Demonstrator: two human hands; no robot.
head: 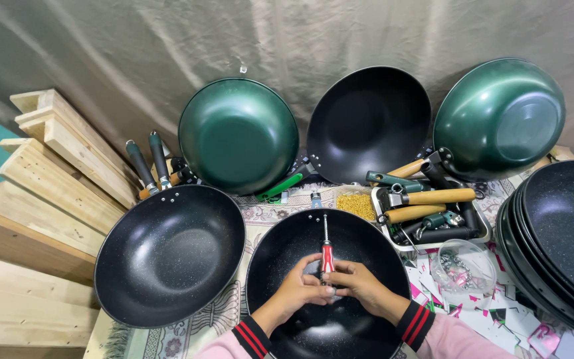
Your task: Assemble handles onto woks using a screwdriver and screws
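Note:
A black speckled wok [280, 252] sits right in front of me. Both hands meet over its middle. My left hand [300, 289] and my right hand [359, 282] both pinch the red handle of a screwdriver [327, 249]. Its steel shaft points away from me toward the wok's far rim, where two rivet holes show. Something small and metallic shows under my fingers; I cannot tell what it is.
Another black wok [167, 256] with two handles lies at left beside stacked wooden planks [48, 199]. Two green woks [237, 136] [499, 116] and a black one [367, 123] lean on the backdrop. A tray of handles [426, 209], a clear bowl of hardware [463, 269] and stacked black pans [559, 239] stand at right.

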